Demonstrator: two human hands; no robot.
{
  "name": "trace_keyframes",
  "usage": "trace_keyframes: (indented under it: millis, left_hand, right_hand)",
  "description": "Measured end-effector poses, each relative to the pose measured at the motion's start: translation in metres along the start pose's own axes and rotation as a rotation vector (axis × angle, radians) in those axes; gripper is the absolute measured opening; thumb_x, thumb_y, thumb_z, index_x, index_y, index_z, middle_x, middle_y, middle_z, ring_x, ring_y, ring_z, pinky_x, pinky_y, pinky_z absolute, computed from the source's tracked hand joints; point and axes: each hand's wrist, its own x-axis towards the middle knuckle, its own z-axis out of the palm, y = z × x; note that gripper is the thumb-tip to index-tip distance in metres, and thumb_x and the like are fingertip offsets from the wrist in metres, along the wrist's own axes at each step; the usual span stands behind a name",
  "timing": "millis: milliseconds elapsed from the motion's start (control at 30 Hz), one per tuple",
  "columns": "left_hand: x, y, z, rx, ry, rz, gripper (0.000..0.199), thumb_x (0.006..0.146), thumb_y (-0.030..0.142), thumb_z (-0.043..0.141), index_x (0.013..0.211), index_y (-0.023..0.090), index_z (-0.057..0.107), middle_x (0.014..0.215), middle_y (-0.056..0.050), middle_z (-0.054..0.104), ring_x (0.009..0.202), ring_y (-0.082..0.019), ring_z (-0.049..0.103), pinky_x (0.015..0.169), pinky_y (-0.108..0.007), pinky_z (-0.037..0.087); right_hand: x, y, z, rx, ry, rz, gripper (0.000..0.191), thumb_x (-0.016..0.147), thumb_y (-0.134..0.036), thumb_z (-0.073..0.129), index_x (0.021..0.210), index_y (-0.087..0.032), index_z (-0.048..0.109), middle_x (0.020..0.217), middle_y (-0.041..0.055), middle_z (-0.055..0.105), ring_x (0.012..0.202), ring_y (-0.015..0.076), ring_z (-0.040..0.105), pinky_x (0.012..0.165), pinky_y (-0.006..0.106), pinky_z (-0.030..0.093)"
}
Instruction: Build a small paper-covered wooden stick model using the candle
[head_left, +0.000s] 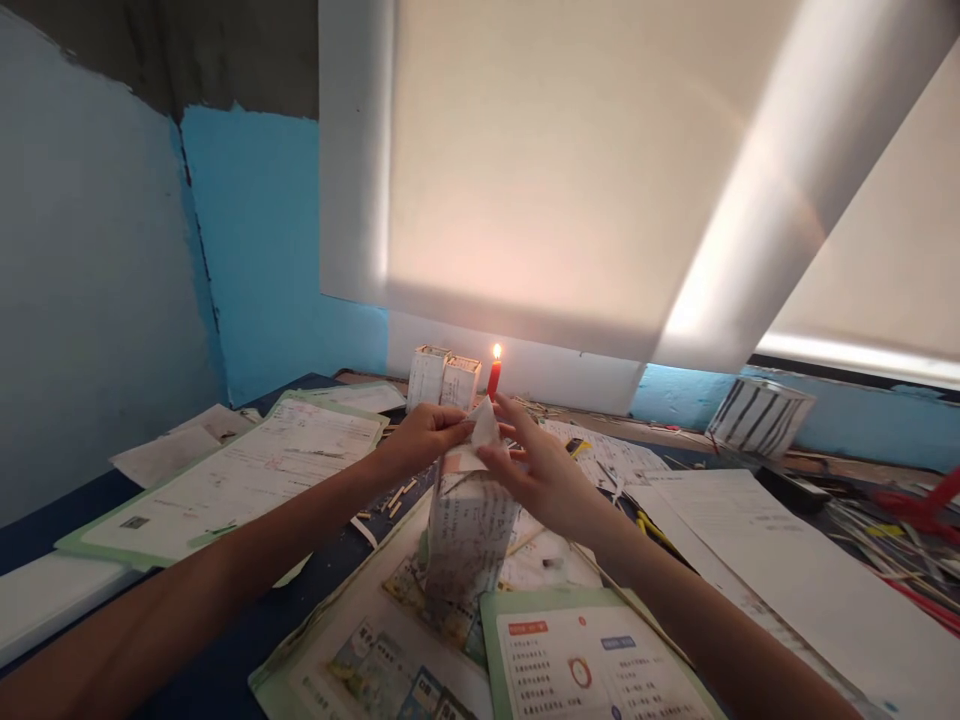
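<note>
A thin white paper piece [486,425] stands pointed between my hands, over the top of an upright paper-covered box [469,535] with writing on it. My left hand [433,437] pinches the paper's left side with thumb and fingers together. On its right side my right hand [536,462] has its fingers apart and curved around the paper; whether the fingertips press on it is unclear. Just behind the paper rises a lit red candle [494,378], its base hidden by the paper and fingers.
Two small paper-covered boxes [444,380] stand at the back. Sheets and green-edged papers [262,480] lie left, a printed booklet [592,655] in front. A striped box [759,415], white sheets [795,560], sticks and red items [919,515] are right. A blind hangs behind.
</note>
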Motion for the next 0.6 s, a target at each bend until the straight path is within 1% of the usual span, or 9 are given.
trace_keyframes:
  millis: [67,167,200,267,367,433,500,600]
  left_hand:
    - [0.000,-0.001,-0.002,-0.004,-0.003,-0.016,0.044,0.067,0.055,0.066,0.072,0.012,0.070,0.070,-0.002,0.066,0.070,-0.019,0.057,0.062,-0.026,0.041]
    - [0.000,-0.001,-0.003,-0.024,0.000,-0.056,0.048,0.064,0.056,0.069,0.078,0.011,0.071,0.075,-0.004,0.069,0.076,-0.022,0.060,0.069,-0.030,0.044]
    - [-0.001,-0.001,-0.003,-0.038,-0.004,-0.067,0.048,0.063,0.056,0.071,0.081,0.011,0.071,0.077,-0.004,0.069,0.079,-0.023,0.061,0.071,-0.030,0.045]
    - [-0.005,0.000,-0.001,-0.085,-0.048,-0.092,0.047,0.062,0.053,0.074,0.087,0.013,0.071,0.078,-0.003,0.069,0.083,-0.024,0.062,0.073,-0.030,0.045]
    - [-0.013,0.000,0.001,-0.226,-0.165,-0.161,0.041,0.066,0.046,0.075,0.092,0.015,0.070,0.079,-0.004,0.070,0.083,-0.023,0.063,0.071,-0.028,0.045]
    - [-0.016,-0.001,0.001,-0.302,-0.217,-0.223,0.037,0.067,0.043,0.075,0.091,0.014,0.071,0.082,-0.005,0.071,0.081,-0.021,0.063,0.071,-0.027,0.045]
    - [-0.017,-0.001,0.001,-0.317,-0.237,-0.276,0.036,0.067,0.040,0.076,0.091,0.013,0.072,0.086,-0.007,0.071,0.080,-0.020,0.063,0.071,-0.027,0.045]
    - [-0.014,0.000,0.002,-0.259,-0.217,-0.332,0.036,0.065,0.038,0.076,0.088,0.011,0.073,0.085,-0.007,0.071,0.079,-0.021,0.063,0.071,-0.028,0.044]
  right_hand:
    - [-0.001,0.001,-0.005,0.018,-0.048,-0.005,0.072,0.083,-0.045,0.059,0.144,-0.027,0.027,0.142,0.0146,0.041,0.121,0.0305,0.050,0.094,0.050,0.046]
    - [-0.002,0.004,-0.008,-0.022,-0.036,-0.031,0.082,0.075,-0.045,0.069,0.144,-0.028,0.027,0.144,0.0142,0.039,0.119,0.0317,0.050,0.095,0.051,0.045]
    - [-0.002,0.005,-0.008,-0.036,-0.033,-0.033,0.081,0.075,-0.045,0.068,0.144,-0.028,0.028,0.144,0.0140,0.039,0.120,0.0321,0.049,0.096,0.052,0.044]
    - [-0.004,0.007,-0.008,-0.049,-0.050,-0.033,0.072,0.081,-0.044,0.062,0.143,-0.028,0.029,0.144,0.0136,0.039,0.124,0.0321,0.047,0.098,0.053,0.042]
    - [-0.009,0.009,-0.007,-0.082,-0.090,-0.074,0.059,0.090,-0.041,0.050,0.144,-0.029,0.028,0.144,0.0119,0.040,0.129,0.0312,0.042,0.099,0.053,0.042]
    - [-0.012,0.009,-0.007,-0.129,-0.103,-0.100,0.058,0.092,-0.040,0.047,0.145,-0.030,0.026,0.144,0.0110,0.041,0.129,0.0308,0.041,0.099,0.053,0.043]
    - [-0.015,0.009,-0.009,-0.170,-0.104,-0.105,0.059,0.092,-0.039,0.046,0.146,-0.030,0.024,0.143,0.0114,0.042,0.126,0.0309,0.044,0.097,0.054,0.044]
    - [-0.018,0.007,-0.014,-0.160,-0.129,-0.117,0.063,0.090,-0.037,0.050,0.146,-0.032,0.022,0.145,0.0111,0.038,0.123,0.0308,0.047,0.092,0.052,0.049]
